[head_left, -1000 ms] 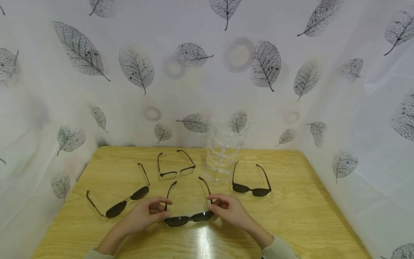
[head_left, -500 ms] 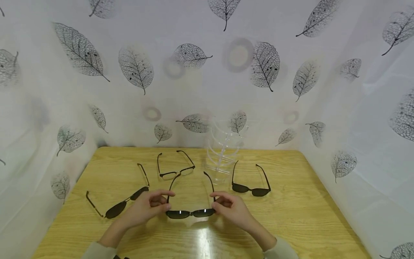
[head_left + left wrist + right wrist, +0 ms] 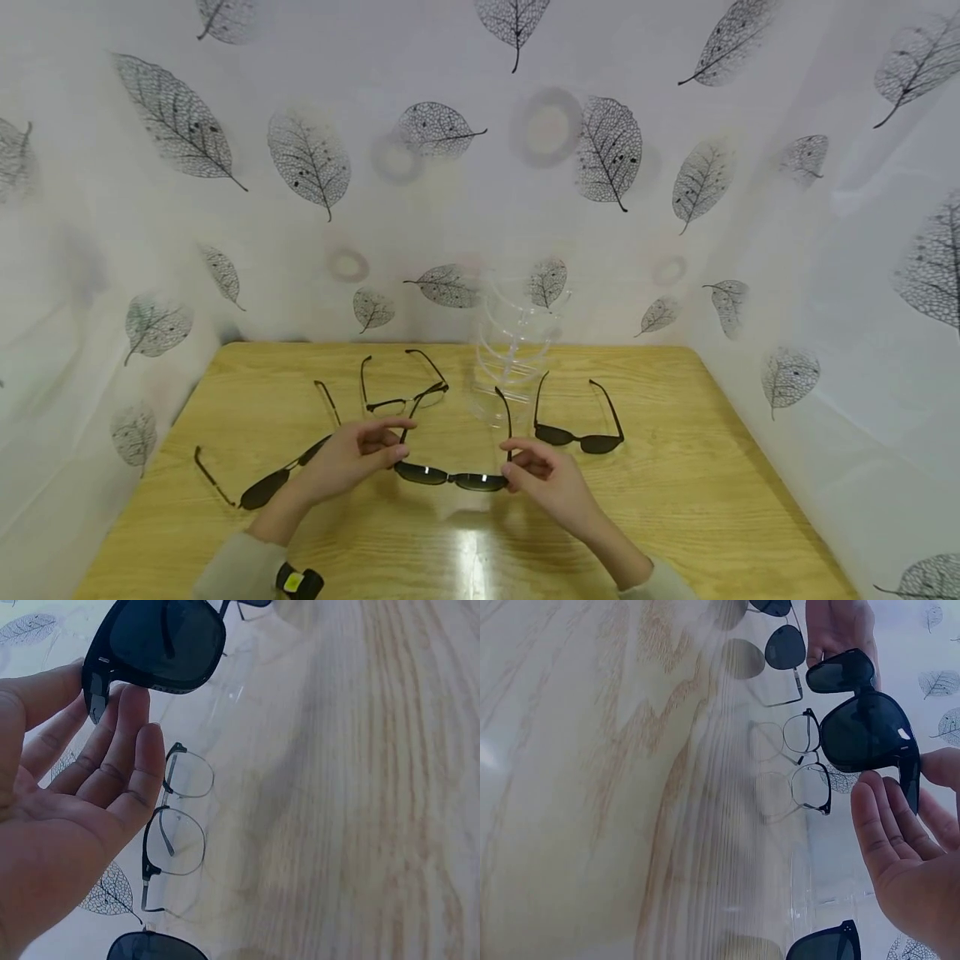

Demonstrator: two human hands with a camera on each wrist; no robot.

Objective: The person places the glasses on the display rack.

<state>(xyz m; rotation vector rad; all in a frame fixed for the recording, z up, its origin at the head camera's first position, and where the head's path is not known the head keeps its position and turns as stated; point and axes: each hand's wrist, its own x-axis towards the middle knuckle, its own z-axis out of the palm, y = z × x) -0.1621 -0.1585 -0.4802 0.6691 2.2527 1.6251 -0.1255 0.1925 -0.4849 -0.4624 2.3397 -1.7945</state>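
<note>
Black sunglasses hang above the table between both hands, temples spread and pointing away from me. My left hand pinches the left temple near its hinge, between thumb and fingers. On the other side my right hand pinches the right temple the same way. The dark lens and hinge corner show in the left wrist view, with the thumb against the frame. In the right wrist view both lenses are seen from the front, the right fingers behind and below the corner.
Behind the held pair lie half-rim clear glasses. Thin-framed sunglasses lie at the left, partly hidden by my left hand. Another dark pair rests at the right. A clear tiered display stand rises at the table's back.
Both hands have lifted the sunglasses off the table and moved them forward and slightly right. The other glasses and the stand have stayed put.
</note>
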